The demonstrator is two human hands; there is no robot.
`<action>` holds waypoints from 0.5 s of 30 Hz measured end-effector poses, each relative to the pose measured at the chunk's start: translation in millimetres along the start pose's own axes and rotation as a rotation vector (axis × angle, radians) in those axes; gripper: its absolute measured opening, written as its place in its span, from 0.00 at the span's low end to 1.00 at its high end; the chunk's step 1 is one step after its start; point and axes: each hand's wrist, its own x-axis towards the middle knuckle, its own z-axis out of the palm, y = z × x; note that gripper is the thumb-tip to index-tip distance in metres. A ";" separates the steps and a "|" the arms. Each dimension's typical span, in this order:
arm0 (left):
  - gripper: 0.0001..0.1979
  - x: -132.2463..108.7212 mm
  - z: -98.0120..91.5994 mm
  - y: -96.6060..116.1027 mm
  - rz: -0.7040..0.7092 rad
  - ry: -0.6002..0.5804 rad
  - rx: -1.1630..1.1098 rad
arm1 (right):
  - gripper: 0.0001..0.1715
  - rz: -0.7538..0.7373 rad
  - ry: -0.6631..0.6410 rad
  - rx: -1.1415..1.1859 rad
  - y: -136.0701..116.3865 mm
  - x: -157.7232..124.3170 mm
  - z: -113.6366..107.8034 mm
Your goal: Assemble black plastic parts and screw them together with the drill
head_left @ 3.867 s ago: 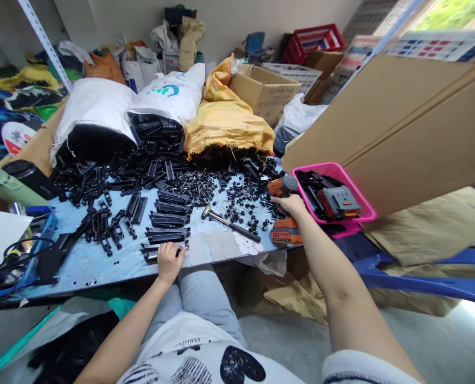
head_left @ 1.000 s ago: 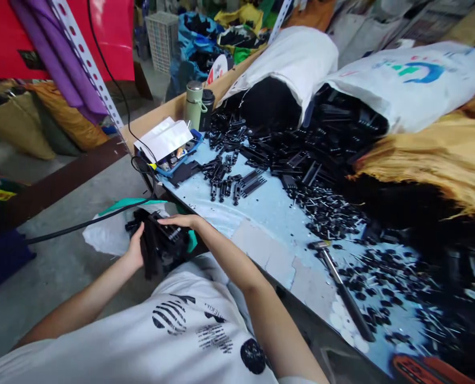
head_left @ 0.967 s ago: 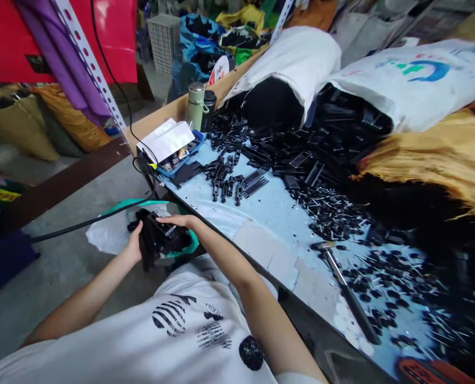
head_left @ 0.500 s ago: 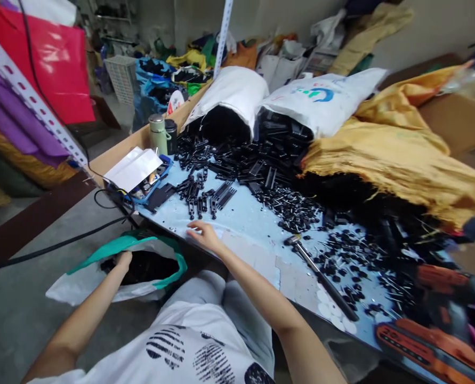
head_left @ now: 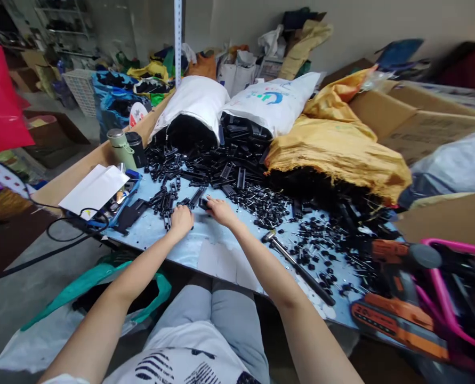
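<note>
Flat black plastic strips (head_left: 196, 196), bunched together

The small parts (head_left: 205, 173) along the table's far edge are black plastic, faintly glossy. The table (head_left: 237, 234) top is smooth, matt pale blue. The hammer (head_left: 301, 269) head is dull metal, the yellow sack (head_left: 333, 152) coarse woven cloth, the boxes (head_left: 413, 114) matt cardboard.

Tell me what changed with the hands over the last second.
Both hands dropped the black bundle into the floor bag and rose to the table; left hand and right hand now touch loose black parts. The hammer stayed put.
</note>
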 end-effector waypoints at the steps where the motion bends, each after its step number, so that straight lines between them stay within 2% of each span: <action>1: 0.17 10.5 4.7 9.6 -0.043 -0.010 0.017 | 0.11 0.050 0.005 0.132 4.2 -11.6 -4.3; 4: 0.15 22.1 14.9 20.9 -0.043 -0.055 0.008 | 0.24 0.186 0.049 0.617 13.5 -52.5 -11.3; 7: 0.14 9.4 18.6 17.8 0.085 -0.087 -0.028 | 0.44 0.224 0.144 1.011 15.0 -93.0 -8.1; 8: 0.14 1.0 19.3 15.9 0.144 -0.106 -0.084 | 0.47 0.218 0.178 1.091 14.8 -106.0 -5.8; 9: 0.14 -8.9 20.1 14.0 0.193 -0.134 -0.170 | 0.47 0.213 0.217 1.136 14.9 -119.3 -3.3; 11: 0.13 -31.3 22.8 10.8 0.213 -0.222 -0.432 | 0.39 0.220 0.277 1.105 17.1 -147.7 1.0; 13: 0.12 -53.6 26.8 8.9 0.116 -0.321 -0.730 | 0.27 0.245 0.267 0.930 21.7 -177.4 4.0; 15: 0.14 -72.3 30.8 9.6 -0.020 -0.392 -0.977 | 0.20 0.249 0.171 0.688 25.3 -202.3 6.7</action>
